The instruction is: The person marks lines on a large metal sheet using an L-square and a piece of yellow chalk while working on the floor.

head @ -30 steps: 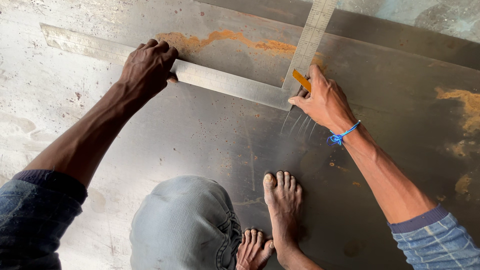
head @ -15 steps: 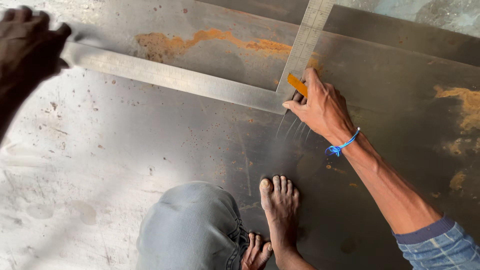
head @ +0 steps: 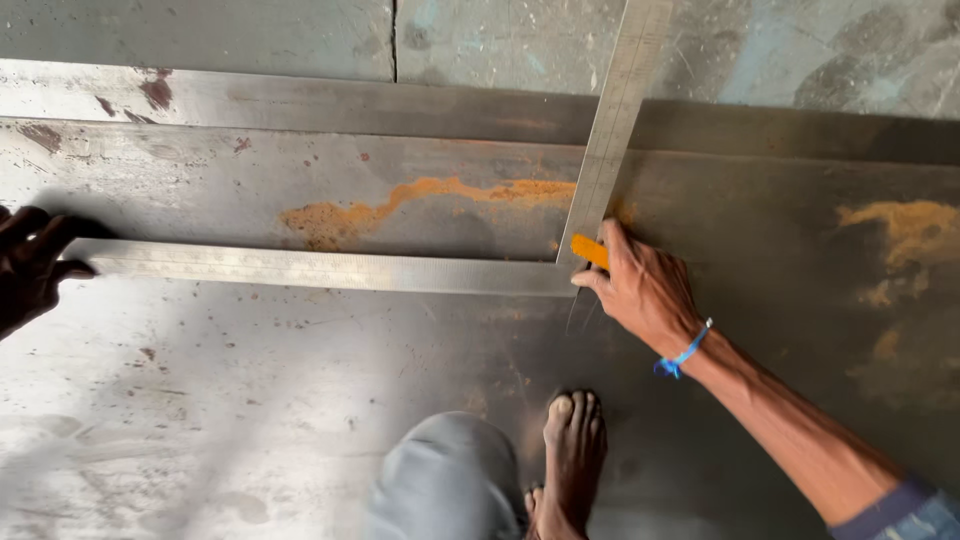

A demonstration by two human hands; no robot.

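A large steel L-shaped square [head: 330, 270] lies flat on a rusty metal sheet [head: 250, 400]. One arm runs left to right, the other runs up and away. My left hand [head: 32, 265] rests at the far left end of the horizontal arm, fingers spread on it. My right hand [head: 645, 290] sits at the inner corner of the square and grips a small orange marker [head: 590, 250], its tip against the vertical arm's edge. A blue band circles my right wrist.
My bare foot [head: 572, 450] and grey-clad knee [head: 450, 480] rest on the sheet near the bottom. Orange rust patches [head: 420, 200] mark the sheet. A second plate edge [head: 300, 100] and concrete floor [head: 200, 30] lie beyond.
My left hand slid from the middle of the horizontal arm out to its far left end. The view shifted, and the right hand stayed at the corner with the marker.
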